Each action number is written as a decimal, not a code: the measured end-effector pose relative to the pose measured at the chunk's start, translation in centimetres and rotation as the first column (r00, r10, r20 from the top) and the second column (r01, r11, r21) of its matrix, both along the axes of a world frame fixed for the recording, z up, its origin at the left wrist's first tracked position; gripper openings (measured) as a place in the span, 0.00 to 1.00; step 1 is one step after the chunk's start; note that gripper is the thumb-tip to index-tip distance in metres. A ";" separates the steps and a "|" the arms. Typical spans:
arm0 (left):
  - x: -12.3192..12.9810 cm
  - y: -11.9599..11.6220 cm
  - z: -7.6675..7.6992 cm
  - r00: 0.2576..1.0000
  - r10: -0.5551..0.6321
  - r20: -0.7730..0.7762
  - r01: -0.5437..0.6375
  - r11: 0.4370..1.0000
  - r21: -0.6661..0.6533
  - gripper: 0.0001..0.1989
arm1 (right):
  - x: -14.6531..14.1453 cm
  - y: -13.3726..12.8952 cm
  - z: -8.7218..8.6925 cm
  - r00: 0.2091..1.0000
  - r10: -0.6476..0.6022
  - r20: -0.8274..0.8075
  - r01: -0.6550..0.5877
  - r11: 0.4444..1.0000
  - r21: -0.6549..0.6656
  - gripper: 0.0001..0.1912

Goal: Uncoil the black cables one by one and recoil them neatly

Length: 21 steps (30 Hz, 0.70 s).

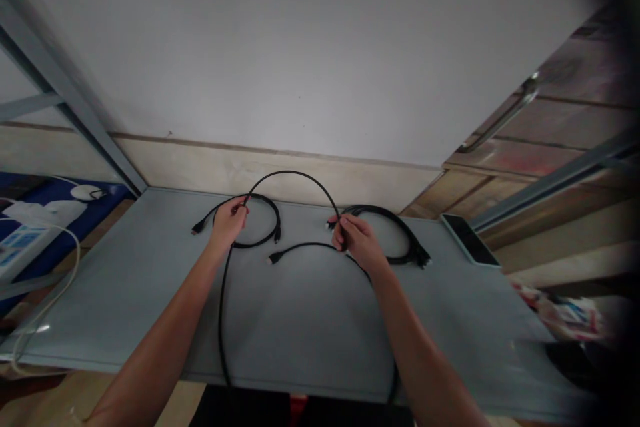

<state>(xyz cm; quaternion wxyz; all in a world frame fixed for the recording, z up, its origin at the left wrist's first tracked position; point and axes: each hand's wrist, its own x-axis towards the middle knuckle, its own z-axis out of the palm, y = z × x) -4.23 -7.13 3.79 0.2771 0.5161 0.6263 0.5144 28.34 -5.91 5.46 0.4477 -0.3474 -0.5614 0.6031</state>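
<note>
Between my two hands a black cable (287,172) bows upward in an arch above the grey table. My left hand (231,219) is closed round it at one side, and from there the cable drops past the table's front edge. My right hand (354,237) pinches the cable at the other side. An end with a plug (275,257) lies on the table to the left of my right hand. Behind my left hand rests a coiled black cable (279,217) with plugs at its ends. A thicker coil of black cables (407,233) lies just right of my right hand.
A phone (470,240) lies on the grey table (120,267) at the right. Metal posts (95,127) rise at the sides, and a pale wall stands behind. At the left, a white cable (75,260) hangs near a power strip and a box on a blue surface.
</note>
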 end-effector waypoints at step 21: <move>2.8 -1.4 0.8 0.783 -0.259 0.566 0.418 0.892 -0.170 0.21 | 0.7 1.5 -0.7 0.871 -0.281 -0.403 0.288 0.957 -0.044 0.12</move>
